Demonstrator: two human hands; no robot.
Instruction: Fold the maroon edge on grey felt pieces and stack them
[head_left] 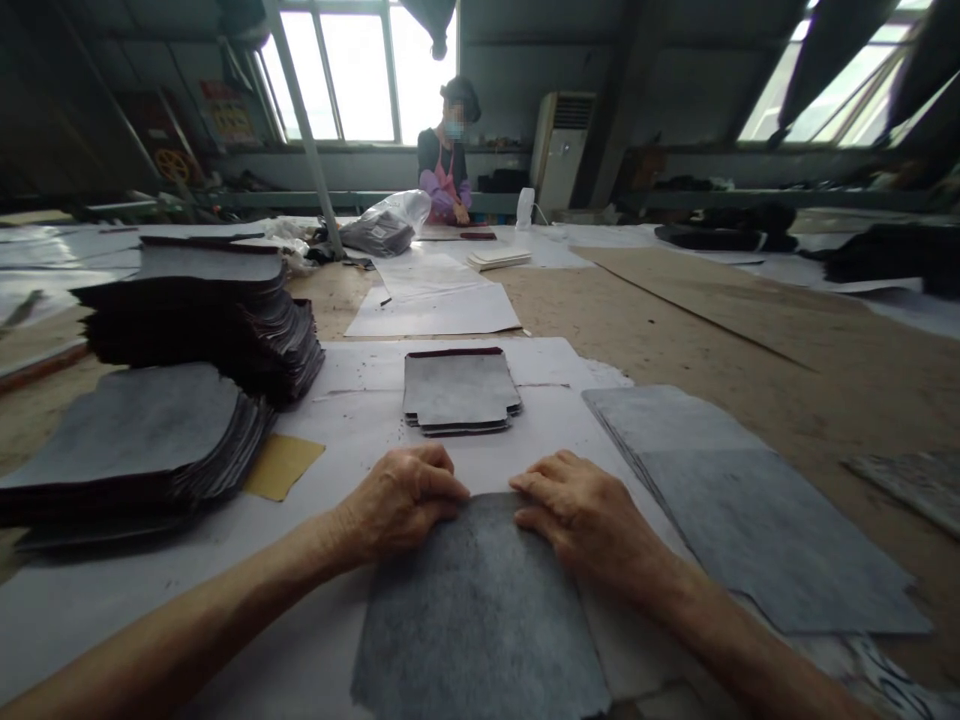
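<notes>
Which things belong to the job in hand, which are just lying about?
Likely in the job:
flat grey fabric-like sheet, touched by left hand and right hand
small grey notched stack, dark-red far edge
large grey flat panels, right

Seemingly just lying about:
clear plastic bag, grey contents
black fabric-like heap, far right

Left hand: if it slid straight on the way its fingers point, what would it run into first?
Most likely the fingertips of the right hand, facing the left hand across the far edge of the grey sheet; exact depth is hard to judge from this one view.
</notes>
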